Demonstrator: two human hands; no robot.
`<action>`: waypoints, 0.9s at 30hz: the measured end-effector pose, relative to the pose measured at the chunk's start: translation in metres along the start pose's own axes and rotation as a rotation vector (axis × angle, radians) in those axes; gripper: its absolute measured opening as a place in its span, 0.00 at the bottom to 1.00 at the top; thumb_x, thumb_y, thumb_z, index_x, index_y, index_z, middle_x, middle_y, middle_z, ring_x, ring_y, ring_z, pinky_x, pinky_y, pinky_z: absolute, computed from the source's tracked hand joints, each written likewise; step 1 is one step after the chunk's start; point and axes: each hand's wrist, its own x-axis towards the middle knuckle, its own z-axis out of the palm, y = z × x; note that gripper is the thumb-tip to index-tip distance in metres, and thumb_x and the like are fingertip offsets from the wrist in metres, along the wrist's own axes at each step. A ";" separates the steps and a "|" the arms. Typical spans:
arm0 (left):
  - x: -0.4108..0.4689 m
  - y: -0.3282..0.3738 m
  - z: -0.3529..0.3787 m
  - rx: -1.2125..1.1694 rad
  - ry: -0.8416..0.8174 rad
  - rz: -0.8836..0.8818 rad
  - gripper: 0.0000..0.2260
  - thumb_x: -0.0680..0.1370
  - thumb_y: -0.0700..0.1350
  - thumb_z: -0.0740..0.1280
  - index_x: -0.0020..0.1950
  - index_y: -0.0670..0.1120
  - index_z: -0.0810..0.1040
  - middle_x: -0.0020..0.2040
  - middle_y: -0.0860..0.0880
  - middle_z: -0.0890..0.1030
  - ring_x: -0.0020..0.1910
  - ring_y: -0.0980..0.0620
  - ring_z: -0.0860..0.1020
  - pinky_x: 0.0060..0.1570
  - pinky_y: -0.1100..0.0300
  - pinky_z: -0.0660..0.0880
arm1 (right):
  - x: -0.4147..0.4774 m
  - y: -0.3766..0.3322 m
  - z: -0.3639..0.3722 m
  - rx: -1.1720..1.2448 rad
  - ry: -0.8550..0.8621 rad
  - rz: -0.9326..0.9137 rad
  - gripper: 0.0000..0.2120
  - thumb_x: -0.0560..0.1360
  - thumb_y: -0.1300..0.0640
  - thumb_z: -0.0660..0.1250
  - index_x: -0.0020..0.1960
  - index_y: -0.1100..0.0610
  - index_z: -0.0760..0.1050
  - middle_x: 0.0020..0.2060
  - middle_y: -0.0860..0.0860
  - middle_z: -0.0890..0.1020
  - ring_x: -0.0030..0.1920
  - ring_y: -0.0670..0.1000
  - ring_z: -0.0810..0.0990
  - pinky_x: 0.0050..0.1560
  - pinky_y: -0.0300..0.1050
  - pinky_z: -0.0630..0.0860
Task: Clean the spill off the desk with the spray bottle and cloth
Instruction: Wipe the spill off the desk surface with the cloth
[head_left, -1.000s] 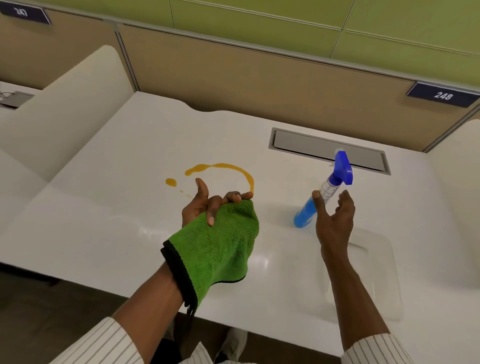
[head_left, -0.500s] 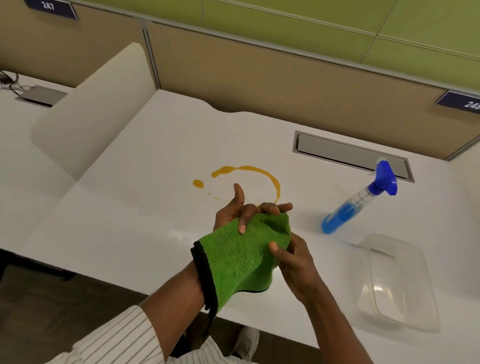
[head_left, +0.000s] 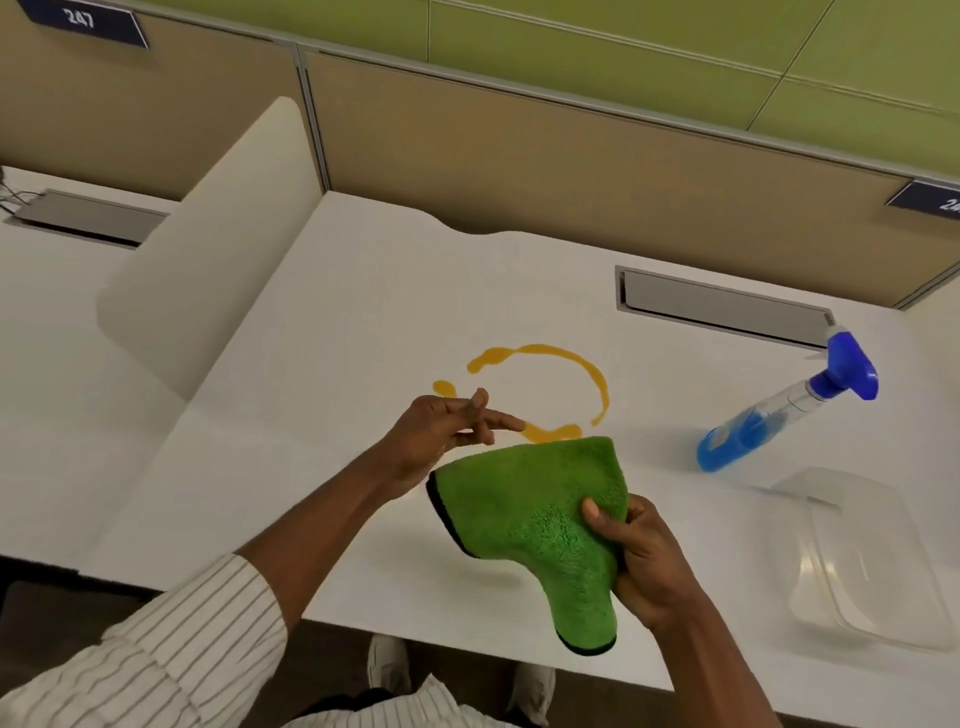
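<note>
An orange-yellow ring-shaped spill (head_left: 550, 384) lies on the white desk (head_left: 322, 415). A green cloth (head_left: 530, 519) with a black edge hangs just in front of the spill, gripped by my right hand (head_left: 644, 561) at its lower right side. My left hand (head_left: 441, 436) is beside the cloth's upper left corner, fingers apart and holding nothing, over the near left part of the spill. The spray bottle (head_left: 779, 415), clear with blue liquid and a blue trigger head, stands on the desk to the right, apart from both hands.
A clear plastic container (head_left: 872, 566) sits at the desk's right front corner. A grey cable hatch (head_left: 722, 306) is set into the desk at the back. A curved white divider (head_left: 208, 270) bounds the left side, tan partition panels the back.
The cloth has passed from my left hand to my right hand. My left hand has let go and spread its fingers; the right hand came over from near the bottle.
</note>
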 end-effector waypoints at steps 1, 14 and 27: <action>-0.001 -0.009 -0.015 0.037 0.023 -0.014 0.24 0.81 0.59 0.66 0.43 0.38 0.84 0.61 0.42 0.88 0.67 0.45 0.83 0.73 0.44 0.74 | -0.005 -0.003 -0.002 -0.014 0.058 -0.023 0.24 0.73 0.53 0.80 0.65 0.65 0.82 0.62 0.67 0.84 0.62 0.68 0.84 0.55 0.57 0.85; -0.022 -0.135 -0.087 1.203 0.264 -0.021 0.45 0.78 0.68 0.67 0.86 0.43 0.56 0.88 0.43 0.41 0.87 0.44 0.37 0.85 0.44 0.49 | -0.026 -0.036 -0.003 -0.991 0.907 -0.263 0.10 0.78 0.45 0.74 0.57 0.48 0.85 0.34 0.40 0.86 0.38 0.44 0.85 0.38 0.39 0.78; -0.020 -0.157 -0.092 1.465 0.209 -0.008 0.48 0.79 0.76 0.48 0.86 0.46 0.35 0.84 0.41 0.27 0.84 0.44 0.28 0.85 0.45 0.39 | 0.071 0.122 0.046 -1.588 0.505 -0.009 0.33 0.78 0.59 0.68 0.81 0.48 0.66 0.83 0.63 0.59 0.84 0.66 0.50 0.84 0.65 0.52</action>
